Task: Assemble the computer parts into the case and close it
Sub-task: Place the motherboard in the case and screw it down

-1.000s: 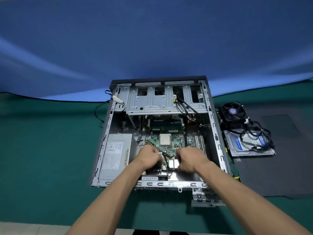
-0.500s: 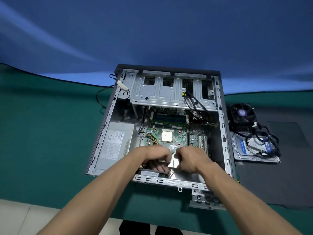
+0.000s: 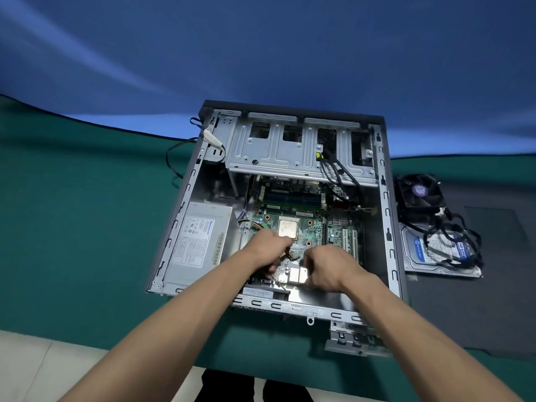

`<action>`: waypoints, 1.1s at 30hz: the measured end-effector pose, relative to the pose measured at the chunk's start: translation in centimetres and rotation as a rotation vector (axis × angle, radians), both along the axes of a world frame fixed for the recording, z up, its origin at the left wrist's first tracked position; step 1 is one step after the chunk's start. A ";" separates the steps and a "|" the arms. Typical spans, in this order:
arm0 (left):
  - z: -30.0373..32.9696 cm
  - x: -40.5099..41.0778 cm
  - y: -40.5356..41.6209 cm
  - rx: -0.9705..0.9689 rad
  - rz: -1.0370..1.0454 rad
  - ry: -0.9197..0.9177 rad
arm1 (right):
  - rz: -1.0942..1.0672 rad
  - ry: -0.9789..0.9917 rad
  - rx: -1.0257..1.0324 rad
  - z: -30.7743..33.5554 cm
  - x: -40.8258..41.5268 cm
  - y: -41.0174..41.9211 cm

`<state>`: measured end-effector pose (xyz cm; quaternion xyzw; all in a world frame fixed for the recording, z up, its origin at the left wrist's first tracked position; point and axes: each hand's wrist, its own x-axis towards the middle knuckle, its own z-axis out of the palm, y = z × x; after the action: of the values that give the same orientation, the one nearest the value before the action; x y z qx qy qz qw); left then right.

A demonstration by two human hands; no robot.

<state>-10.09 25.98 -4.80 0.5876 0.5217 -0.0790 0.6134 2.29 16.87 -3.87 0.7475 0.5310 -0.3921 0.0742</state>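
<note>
The open computer case (image 3: 387, 227) lies flat on the green table. Inside are the motherboard (image 3: 314, 232) with a bare CPU (image 3: 287, 229), a grey power supply (image 3: 200, 242) at the left and a metal drive cage (image 3: 290, 152) at the far end. My left hand (image 3: 266, 250) grips a yellow and black power cable (image 3: 288, 254) just in front of the CPU. My right hand (image 3: 327, 266) is curled beside it, pinching the cable's black end above a silver metal block (image 3: 297, 275). Its fingertips are hidden.
Right of the case, a black cooler fan (image 3: 420, 192) and a hard drive (image 3: 435, 253) with tangled black cables sit on a dark mat (image 3: 493, 300). A loose metal bracket (image 3: 353, 339) lies at the case's near right corner. Black wires (image 3: 174, 158) trail off its far left.
My left hand has moved slightly away from me, toward the CPU, and the yellow and black wires now show between my hands. My right hand has stayed at the silver block. My head has shifted.
</note>
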 end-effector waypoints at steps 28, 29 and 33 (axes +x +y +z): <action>-1.9 2.0 2.0 0.775 -0.572 0.220 | -0.466 -0.439 0.206 -2.7 1.4 2.7; -1.9 2.0 2.0 0.767 -0.578 0.211 | -0.460 -0.435 0.201 -2.9 1.5 2.8; -2.1 2.5 2.3 0.763 -0.561 0.188 | -0.522 -0.351 0.167 -2.7 1.8 3.1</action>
<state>-7.56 28.32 -6.88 0.8791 0.3879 -0.0972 0.2593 4.13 20.00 -6.59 0.9182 0.3307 -0.2183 0.0001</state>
